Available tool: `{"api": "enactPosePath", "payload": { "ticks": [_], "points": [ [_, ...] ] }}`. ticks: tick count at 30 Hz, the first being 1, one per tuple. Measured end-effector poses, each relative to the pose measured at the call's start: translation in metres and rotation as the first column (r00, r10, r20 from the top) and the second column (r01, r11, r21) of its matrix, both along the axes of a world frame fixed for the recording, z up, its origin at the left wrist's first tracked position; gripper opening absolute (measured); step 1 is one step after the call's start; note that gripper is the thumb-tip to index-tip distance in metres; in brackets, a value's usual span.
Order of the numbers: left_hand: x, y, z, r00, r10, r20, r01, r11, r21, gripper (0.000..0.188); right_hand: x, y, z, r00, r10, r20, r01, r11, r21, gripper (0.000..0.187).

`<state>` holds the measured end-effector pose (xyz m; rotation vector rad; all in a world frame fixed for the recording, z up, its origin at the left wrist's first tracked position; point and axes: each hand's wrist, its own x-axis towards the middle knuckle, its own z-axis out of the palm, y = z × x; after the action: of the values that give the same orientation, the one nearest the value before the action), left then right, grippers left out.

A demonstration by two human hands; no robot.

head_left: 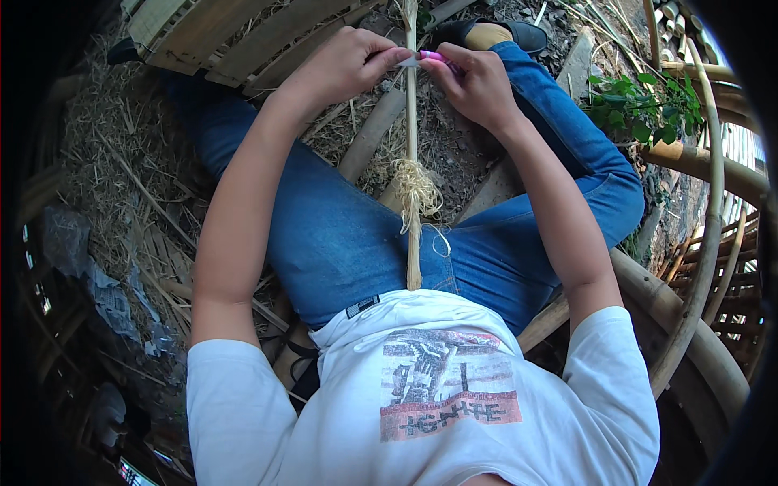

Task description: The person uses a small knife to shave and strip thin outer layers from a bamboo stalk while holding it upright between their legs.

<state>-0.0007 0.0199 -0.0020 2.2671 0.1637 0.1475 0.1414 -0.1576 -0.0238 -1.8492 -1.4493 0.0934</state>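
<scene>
A thin pale wooden stick (412,121) stretches away from my waist, between my legs, to the top edge of the view. A bunch of curled shavings (417,193) clings around its middle. Near the stick's far part, my right hand (478,81) is closed on the pink handle of a small knife (433,57). The pale blade lies across the stick. From the other side, my left hand (348,65) is closed, its thumb and fingertips pinching at the blade's end. The fingers partly hide the blade.
My legs in blue jeans (324,235) spread on either side of the stick. Wooden slats (219,40) stand at the upper left above straw (121,154). Green leaves (644,105) and curved bamboo poles (705,170) are at the right. Plastic scraps (113,300) lie at the left.
</scene>
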Motion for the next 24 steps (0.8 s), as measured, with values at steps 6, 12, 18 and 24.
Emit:
{"api": "enactPosePath", "payload": {
  "ticks": [6,12,18,24],
  "points": [
    [-0.03,-0.024,-0.004,0.994,-0.101,-0.034,0.101,0.995,-0.012,0.025,-0.031,-0.033,-0.002,0.983,0.078,-0.169,-0.098,0.989,-0.113,0.026],
    [-0.04,-0.033,0.007,0.981,-0.181,-0.073,0.18,0.983,-0.017,0.022,-0.046,-0.049,0.002,0.98,0.069,-0.189,-0.097,0.985,-0.145,0.027],
    [0.011,0.015,-0.004,0.999,-0.003,0.044,0.0,0.998,0.066,0.031,0.008,0.011,0.001,0.998,-0.018,0.063,0.019,0.999,-0.026,0.026],
    [-0.026,-0.011,-0.003,0.993,-0.12,-0.005,0.12,0.993,0.004,0.027,-0.027,-0.02,0.007,0.991,0.053,-0.125,-0.071,0.987,-0.146,0.024]
  ]
}}
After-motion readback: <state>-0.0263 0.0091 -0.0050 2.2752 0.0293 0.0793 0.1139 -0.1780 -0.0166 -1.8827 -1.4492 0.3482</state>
